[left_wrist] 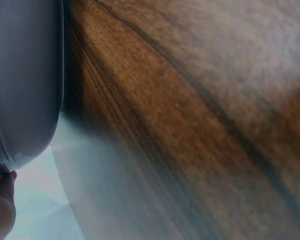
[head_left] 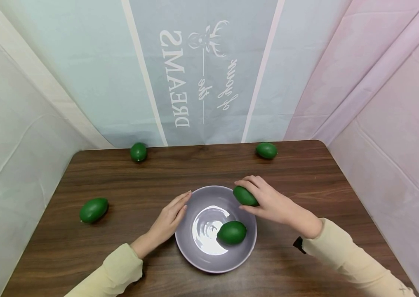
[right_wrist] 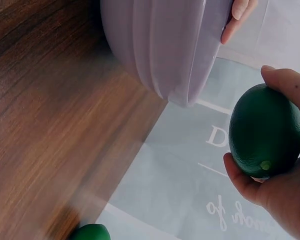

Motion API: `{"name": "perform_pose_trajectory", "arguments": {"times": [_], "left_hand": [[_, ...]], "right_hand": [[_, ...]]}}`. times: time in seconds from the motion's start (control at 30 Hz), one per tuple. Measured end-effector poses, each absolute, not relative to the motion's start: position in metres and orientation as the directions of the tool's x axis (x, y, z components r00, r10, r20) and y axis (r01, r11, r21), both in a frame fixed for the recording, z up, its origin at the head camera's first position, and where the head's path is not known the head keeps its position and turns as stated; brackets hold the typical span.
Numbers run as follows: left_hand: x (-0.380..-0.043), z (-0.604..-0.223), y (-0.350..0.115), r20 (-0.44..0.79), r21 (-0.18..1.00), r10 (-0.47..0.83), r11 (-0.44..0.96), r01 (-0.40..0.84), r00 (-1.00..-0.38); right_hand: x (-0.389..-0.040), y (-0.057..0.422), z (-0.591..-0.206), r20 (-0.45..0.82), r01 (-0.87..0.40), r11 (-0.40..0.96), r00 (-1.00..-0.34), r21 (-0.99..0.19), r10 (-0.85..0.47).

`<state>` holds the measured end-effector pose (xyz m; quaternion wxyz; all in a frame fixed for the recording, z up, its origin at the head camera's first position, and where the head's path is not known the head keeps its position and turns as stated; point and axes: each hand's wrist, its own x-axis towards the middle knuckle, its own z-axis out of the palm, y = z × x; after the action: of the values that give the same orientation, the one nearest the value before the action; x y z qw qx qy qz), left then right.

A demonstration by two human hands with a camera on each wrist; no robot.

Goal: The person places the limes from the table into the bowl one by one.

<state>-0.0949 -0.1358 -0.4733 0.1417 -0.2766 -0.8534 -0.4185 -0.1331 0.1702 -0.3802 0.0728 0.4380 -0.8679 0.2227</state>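
A round grey-purple bowl [head_left: 191,247] stands on the wooden table with one green lime [head_left: 231,232] lying inside it, toward its right. My right hand [head_left: 265,200] grips a second lime [head_left: 244,196] over the bowl's upper right rim. In the right wrist view this lime [right_wrist: 267,131] sits between thumb and fingers, raised above the table and apart from the bowl [right_wrist: 160,50]. My left hand [head_left: 166,220] rests along the bowl's left rim, its fingers fairly straight. Only a bit of that hand [left_wrist: 1,207] shows beside the bowl in the left wrist view.
Another lime [head_left: 93,210] lies on the table [head_left: 150,177] to the left. One lime [head_left: 138,152] is at the back left edge and one more [head_left: 267,150] at the back right. A printed cloth [head_left: 209,82] hangs behind the table, with pale cloth at both sides.
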Motion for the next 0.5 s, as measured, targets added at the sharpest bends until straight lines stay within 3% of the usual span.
{"name": "perform_pose_trajectory", "arguments": {"times": [0.5], "left_hand": [[-0.095,-0.473,-0.136,0.470,0.636,0.359,0.496,0.591,-0.806]], "right_hand": [[-0.131,0.159,-0.390,0.296,-0.798,0.489,-0.590,-0.351,-0.751]]}}
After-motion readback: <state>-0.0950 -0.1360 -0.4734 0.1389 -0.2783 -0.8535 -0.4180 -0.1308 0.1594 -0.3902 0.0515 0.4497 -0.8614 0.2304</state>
